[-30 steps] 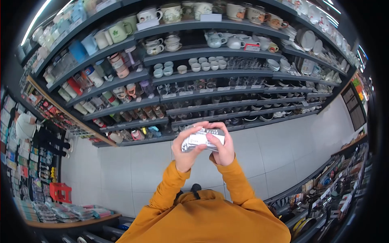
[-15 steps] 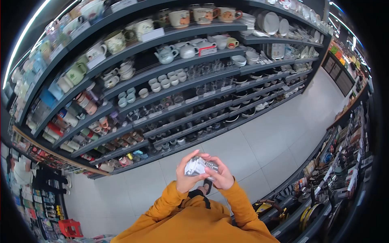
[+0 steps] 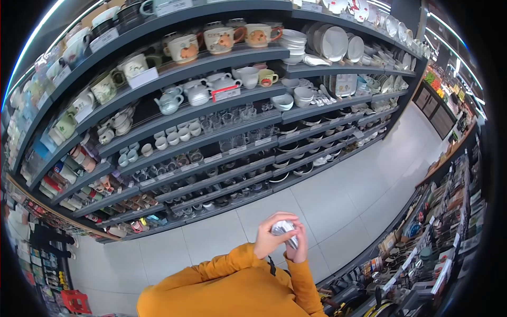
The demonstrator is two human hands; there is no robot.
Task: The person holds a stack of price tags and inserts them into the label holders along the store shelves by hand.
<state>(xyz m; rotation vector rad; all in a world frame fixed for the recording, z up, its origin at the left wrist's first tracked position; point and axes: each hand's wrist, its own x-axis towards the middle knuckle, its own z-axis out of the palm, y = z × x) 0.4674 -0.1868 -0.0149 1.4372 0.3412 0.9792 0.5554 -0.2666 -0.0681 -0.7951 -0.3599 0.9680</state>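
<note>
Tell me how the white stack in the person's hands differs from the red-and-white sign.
The stack shows layered edges; the sign looks like one flat panel. The stack looks white and grey, while the sign has red trim. The left hand and right hand hold the stack; the sign sits at a shelf's edge.

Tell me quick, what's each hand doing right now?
Left hand: closed around one side of the small white stack.
Right hand: closed on the other side of the same stack.
</note>
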